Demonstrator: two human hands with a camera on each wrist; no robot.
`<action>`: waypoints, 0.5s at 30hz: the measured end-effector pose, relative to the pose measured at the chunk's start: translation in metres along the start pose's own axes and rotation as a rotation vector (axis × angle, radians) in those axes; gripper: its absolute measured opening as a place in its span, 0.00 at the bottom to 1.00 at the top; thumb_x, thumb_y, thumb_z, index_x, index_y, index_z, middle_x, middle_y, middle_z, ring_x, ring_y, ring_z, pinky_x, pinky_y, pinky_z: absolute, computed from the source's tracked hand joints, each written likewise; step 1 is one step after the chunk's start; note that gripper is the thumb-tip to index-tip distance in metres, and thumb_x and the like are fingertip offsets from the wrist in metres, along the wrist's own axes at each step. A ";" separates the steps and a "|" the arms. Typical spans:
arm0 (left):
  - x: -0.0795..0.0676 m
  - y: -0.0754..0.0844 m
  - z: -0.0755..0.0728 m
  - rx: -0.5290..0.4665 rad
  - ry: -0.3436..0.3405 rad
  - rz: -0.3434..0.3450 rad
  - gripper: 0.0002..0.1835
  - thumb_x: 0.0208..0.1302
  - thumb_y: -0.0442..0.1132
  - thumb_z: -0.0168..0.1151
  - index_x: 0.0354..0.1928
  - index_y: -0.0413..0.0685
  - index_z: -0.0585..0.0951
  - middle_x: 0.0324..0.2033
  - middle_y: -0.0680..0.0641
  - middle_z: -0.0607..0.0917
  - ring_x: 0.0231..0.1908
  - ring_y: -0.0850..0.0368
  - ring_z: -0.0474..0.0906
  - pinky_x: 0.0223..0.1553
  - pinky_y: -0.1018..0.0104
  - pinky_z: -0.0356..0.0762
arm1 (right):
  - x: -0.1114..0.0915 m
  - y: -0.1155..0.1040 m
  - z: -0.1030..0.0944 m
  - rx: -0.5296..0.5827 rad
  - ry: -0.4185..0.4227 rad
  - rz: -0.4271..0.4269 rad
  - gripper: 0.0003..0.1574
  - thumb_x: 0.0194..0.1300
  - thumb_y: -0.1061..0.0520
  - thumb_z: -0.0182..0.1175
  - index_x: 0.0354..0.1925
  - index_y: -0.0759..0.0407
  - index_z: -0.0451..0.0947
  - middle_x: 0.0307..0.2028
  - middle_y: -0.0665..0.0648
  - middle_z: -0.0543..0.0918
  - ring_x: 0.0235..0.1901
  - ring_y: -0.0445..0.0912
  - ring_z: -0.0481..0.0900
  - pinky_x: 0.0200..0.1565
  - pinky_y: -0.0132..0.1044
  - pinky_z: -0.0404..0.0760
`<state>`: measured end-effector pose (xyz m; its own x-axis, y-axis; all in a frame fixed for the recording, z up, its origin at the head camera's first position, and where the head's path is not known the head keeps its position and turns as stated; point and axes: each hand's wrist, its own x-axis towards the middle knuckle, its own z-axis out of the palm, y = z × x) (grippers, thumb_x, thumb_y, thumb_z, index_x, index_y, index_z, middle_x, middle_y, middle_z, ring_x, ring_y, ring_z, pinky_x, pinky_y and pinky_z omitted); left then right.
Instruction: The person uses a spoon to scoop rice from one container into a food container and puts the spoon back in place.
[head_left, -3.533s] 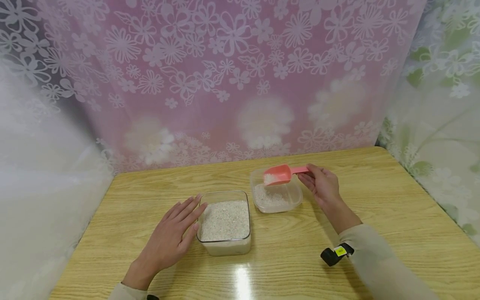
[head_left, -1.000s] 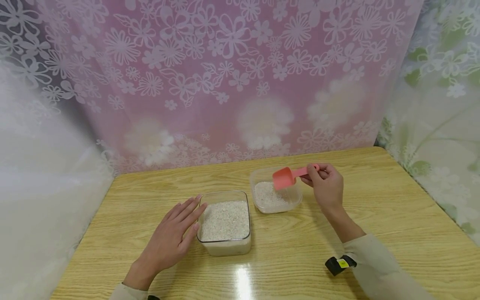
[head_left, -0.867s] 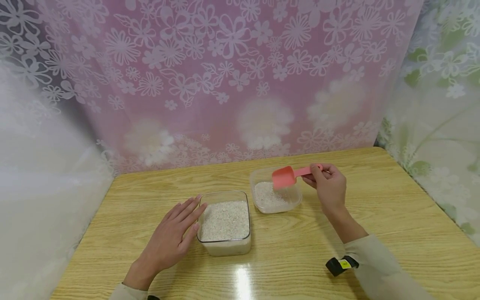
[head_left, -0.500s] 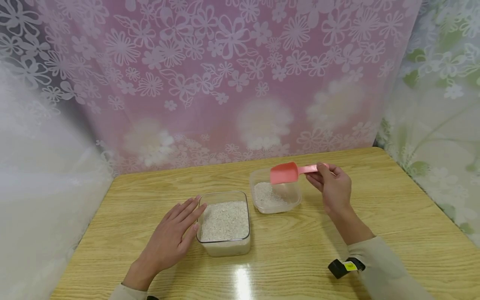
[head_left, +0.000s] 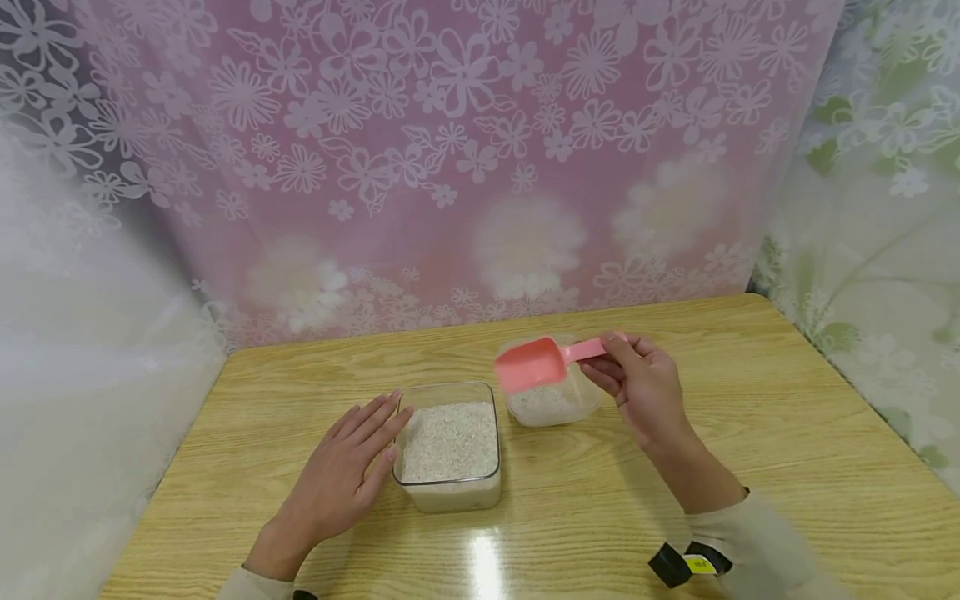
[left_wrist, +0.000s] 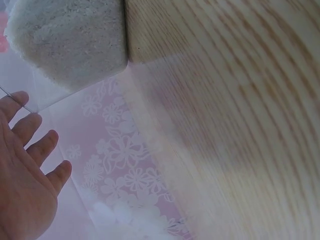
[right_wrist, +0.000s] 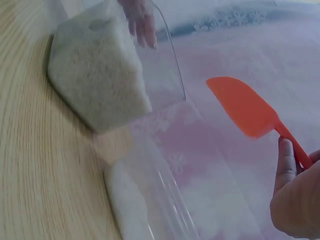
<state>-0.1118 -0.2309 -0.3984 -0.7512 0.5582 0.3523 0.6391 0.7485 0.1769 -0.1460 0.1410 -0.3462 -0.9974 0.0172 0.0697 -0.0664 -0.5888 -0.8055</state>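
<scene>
A pink scoop [head_left: 531, 365] hangs in the air over the left part of a small clear plastic container [head_left: 577, 404]. My right hand [head_left: 647, 387] pinches its handle between thumb and fingers; the scoop's bowl looks empty. Some rice [head_left: 542, 403] lies at the bottom of that container. To its left stands a larger clear square container [head_left: 448, 493], filled well up with rice [head_left: 450, 440]. My left hand [head_left: 341, 479] rests with extended fingers against this container's left rim. In the right wrist view the scoop [right_wrist: 245, 107] shows side-on, above both containers.
Both containers stand on a wood-grain table [head_left: 577, 517]. A pink flowered curtain [head_left: 420, 208] hangs behind the table's back edge, with pale sheets at the left and right sides. A black strap with a yellow label [head_left: 697, 565] sits on my right wrist.
The scoop held rice at first, then tipped over the small container, where the rice has heaped up. Lately my right hand has brought it leftward. My left hand has stayed put.
</scene>
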 end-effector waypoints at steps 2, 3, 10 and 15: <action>0.000 0.000 0.000 0.001 0.001 0.002 0.26 0.74 0.46 0.47 0.72 0.53 0.63 0.71 0.49 0.59 0.70 0.50 0.54 0.69 0.50 0.49 | -0.003 0.002 0.006 -0.029 -0.030 0.014 0.05 0.70 0.64 0.55 0.37 0.66 0.70 0.34 0.60 0.85 0.35 0.47 0.86 0.43 0.37 0.83; 0.000 0.000 0.000 0.002 0.000 0.002 0.26 0.74 0.46 0.47 0.72 0.53 0.64 0.71 0.49 0.59 0.70 0.50 0.54 0.69 0.50 0.49 | -0.004 0.003 0.009 -0.043 -0.042 0.022 0.06 0.70 0.63 0.55 0.37 0.66 0.70 0.34 0.60 0.85 0.35 0.47 0.86 0.43 0.36 0.83; 0.000 0.000 -0.003 0.012 -0.020 -0.007 0.26 0.75 0.47 0.45 0.72 0.55 0.62 0.72 0.52 0.57 0.70 0.51 0.53 0.69 0.51 0.48 | -0.009 0.013 0.024 -0.164 -0.065 0.061 0.10 0.69 0.59 0.58 0.40 0.67 0.71 0.35 0.58 0.86 0.32 0.46 0.85 0.43 0.39 0.83; 0.000 0.000 -0.003 0.024 -0.024 -0.007 0.26 0.75 0.47 0.45 0.72 0.56 0.63 0.72 0.52 0.58 0.70 0.50 0.53 0.69 0.50 0.48 | -0.010 0.019 0.032 -0.297 -0.080 0.036 0.13 0.68 0.59 0.59 0.41 0.71 0.70 0.34 0.59 0.86 0.32 0.48 0.85 0.43 0.43 0.83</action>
<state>-0.1113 -0.2316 -0.3952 -0.7593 0.5614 0.3292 0.6303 0.7603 0.1570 -0.1360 0.1039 -0.3440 -0.9947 -0.0697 0.0750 -0.0483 -0.3256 -0.9443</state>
